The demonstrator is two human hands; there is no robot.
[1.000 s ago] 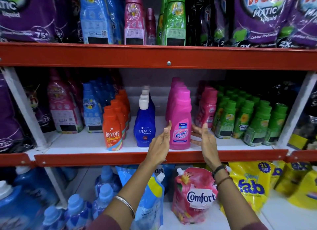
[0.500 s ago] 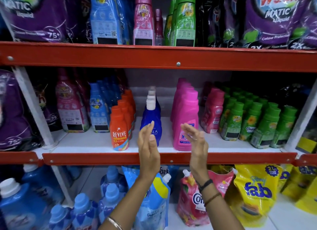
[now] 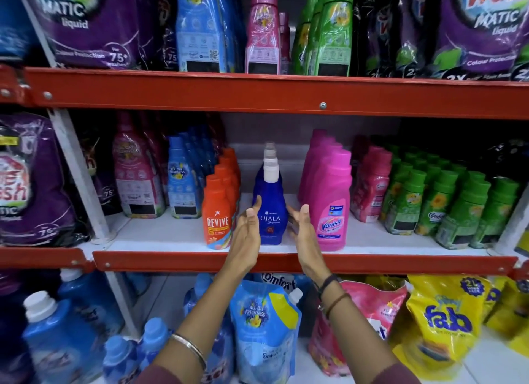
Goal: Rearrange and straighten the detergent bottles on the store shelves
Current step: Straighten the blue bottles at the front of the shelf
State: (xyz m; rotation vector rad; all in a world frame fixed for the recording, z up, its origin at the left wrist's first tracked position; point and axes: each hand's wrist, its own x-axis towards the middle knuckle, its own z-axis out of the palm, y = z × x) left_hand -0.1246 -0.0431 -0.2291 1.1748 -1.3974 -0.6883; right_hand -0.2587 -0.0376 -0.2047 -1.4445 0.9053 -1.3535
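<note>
Both hands open, palms facing in: L hand (image 3: 248, 229) & R hand (image 3: 301, 229) flank blue Ujala bottle (image 3: 270, 212), upright at front of mid shelf (image 3: 171, 235) btwn orange Revive bottle (image 3: 217, 215) & pink Vanish bottle (image 3: 332, 203), contact unclear

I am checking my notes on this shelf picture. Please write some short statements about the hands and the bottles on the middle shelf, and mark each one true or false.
1. Both hands flank the blue Ujala bottle. True.
2. The left hand grips the orange Revive bottle. False: it is open, beside the Ujala bottle.
3. The pink Vanish bottle stands to the right of the Ujala bottle. True.
4. The right hand holds a green bottle. False: it is open and empty.
</note>
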